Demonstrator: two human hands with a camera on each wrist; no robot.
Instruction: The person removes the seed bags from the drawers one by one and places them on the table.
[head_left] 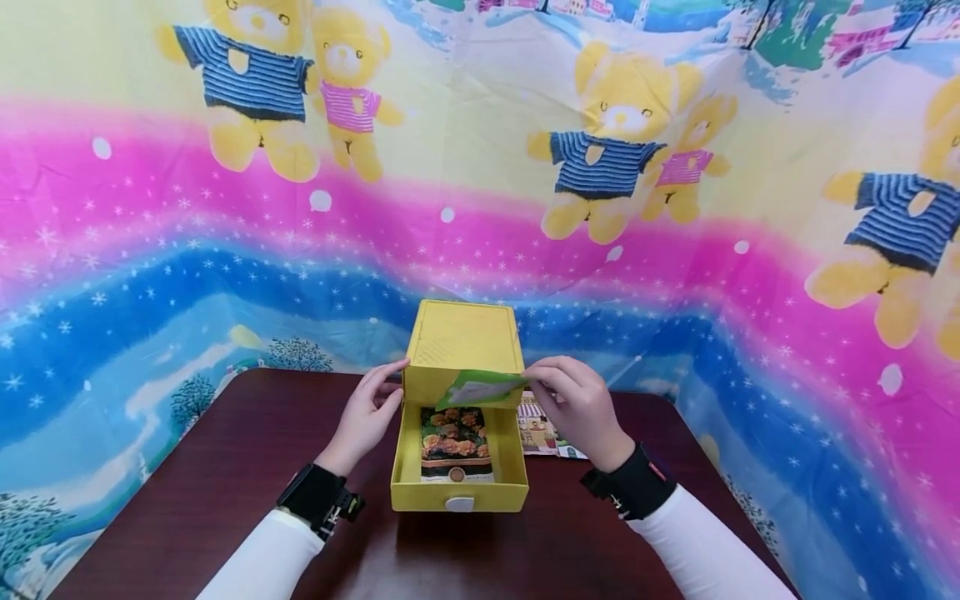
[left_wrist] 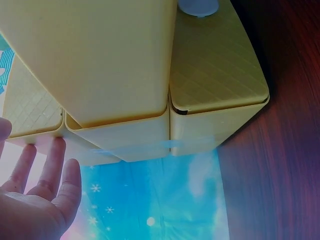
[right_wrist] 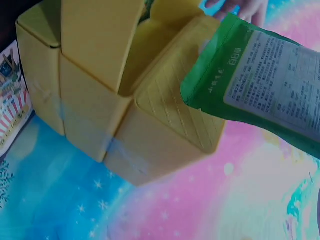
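A yellow drawer box [head_left: 467, 335] stands on the table with a drawer [head_left: 498, 497] pulled out toward me. Inside the drawer lies a packet with an orange flower picture [head_left: 456, 437]. My right hand [head_left: 583, 408] pinches a green seed packet [head_left: 480, 388] by its right end, tilted over the drawer in front of the box's upper part. In the right wrist view, the white printed label [right_wrist: 280, 80] on this packet faces the camera. My left hand [head_left: 369, 415] touches the box's left side, and its fingers [left_wrist: 54, 170] look nearly straight in the left wrist view.
A colourful printed bag [head_left: 542, 433] lies on the dark wooden table [head_left: 300, 450], right of the box. Both wrist views show the box as three stacked sections, the middle drawer out. A white knob [head_left: 459, 504] sits on the drawer front. A patterned curtain [head_left: 450, 167] hangs behind.
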